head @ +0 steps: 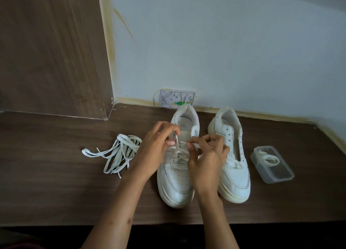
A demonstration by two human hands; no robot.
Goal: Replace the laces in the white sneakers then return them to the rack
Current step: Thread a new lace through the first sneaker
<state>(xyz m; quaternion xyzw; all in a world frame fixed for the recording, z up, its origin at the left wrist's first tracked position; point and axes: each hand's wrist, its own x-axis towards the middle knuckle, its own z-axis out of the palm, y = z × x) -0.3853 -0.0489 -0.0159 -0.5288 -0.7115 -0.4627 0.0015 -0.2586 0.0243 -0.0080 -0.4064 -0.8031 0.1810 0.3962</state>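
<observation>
On worktop (56,192), toes toward person: left sneaker (177,181) half-laced, both hands over eyelets. Left hand (155,147) fingers pinch lace (182,151) end; right hand (207,155) fingers pinch other strand, likely keeping tension. Right sneaker (234,166) unlaced, waiting. Loose laces (118,151) piled aside left; spare lace in clear tub (271,164), near right. Rack not visible.

2 white sneakers (176,181) (234,166), 1 loose lace pile (117,153), 1 plastic box (272,164) w/ 1 lace, 2 hands (153,151) (207,157).
</observation>
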